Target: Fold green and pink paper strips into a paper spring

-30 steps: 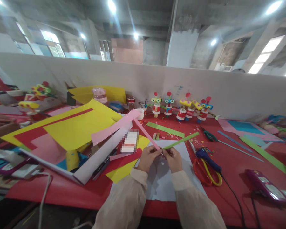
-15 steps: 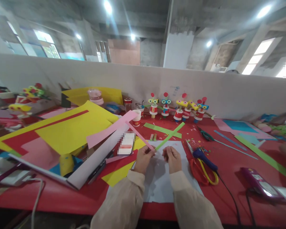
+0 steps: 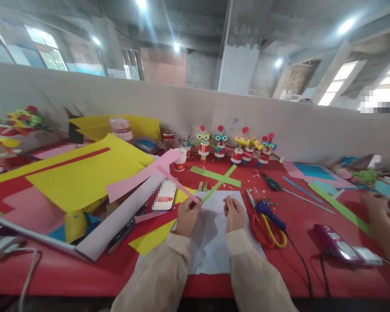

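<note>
My left hand point(image 3: 186, 215) pinches the joined ends of a pink paper strip point(image 3: 178, 184) and a green paper strip point(image 3: 218, 183) above the white sheet point(image 3: 211, 242); my right hand point(image 3: 234, 213) hovers beside, loosely curled, grasping nothing.

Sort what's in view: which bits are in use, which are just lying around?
In use: left hand pinching the joined ends of the pink strip and green strip; right hand close by, holding nothing visible; white sheet beneath.

Lying about: scissors, glue gun, yellow paper, paper figures, purple device.
</note>
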`<state>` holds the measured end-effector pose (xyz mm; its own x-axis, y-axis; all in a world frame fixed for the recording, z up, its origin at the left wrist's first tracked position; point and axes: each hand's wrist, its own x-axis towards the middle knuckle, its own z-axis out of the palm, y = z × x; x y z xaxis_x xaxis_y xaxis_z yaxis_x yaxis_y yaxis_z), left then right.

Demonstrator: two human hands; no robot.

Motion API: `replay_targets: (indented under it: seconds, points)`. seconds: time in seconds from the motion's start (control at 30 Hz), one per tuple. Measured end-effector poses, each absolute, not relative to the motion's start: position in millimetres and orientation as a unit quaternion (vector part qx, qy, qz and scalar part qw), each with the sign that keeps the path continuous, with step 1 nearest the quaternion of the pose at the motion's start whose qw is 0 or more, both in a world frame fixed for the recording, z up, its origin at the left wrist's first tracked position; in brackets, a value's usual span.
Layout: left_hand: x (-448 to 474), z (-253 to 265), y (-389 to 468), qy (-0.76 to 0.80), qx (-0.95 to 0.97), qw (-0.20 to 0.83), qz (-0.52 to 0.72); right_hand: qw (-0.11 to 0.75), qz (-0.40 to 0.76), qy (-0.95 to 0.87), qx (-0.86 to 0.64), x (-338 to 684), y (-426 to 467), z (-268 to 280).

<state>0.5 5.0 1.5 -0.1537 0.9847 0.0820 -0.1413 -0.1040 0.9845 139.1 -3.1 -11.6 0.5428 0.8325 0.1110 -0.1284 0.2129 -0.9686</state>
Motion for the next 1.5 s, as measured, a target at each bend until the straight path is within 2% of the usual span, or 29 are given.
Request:
replay_targets:
  seconds: [0.13, 0.33, 0.5, 0.97, 1.13, 1.5]
  points:
    - [1, 5, 3, 0.471, 0.424, 0.480, 0.606, 0.691, 0.345, -0.365, -0.519, 139, -3, -12]
    - [9, 13, -5, 0.390, 0.357, 0.606, 0.595, 0.643, 0.394, -0.490, -0.436, 124, -8, -8]
    - [7, 13, -5, 0.356, 0.320, 0.658, 0.582, 0.605, 0.337, -0.535, -0.483, 121, -11, -6]
    - [5, 6, 1, 0.335, 0.323, 0.679, 0.568, 0.599, 0.315, -0.565, -0.472, 121, -18, -6]
    - [7, 7, 1, 0.327, 0.315, 0.684, 0.571, 0.605, 0.357, -0.531, -0.473, 120, -18, -7]
    - [7, 3, 1, 0.371, 0.413, 0.601, 0.575, 0.603, 0.424, -0.474, -0.481, 118, -18, -3]
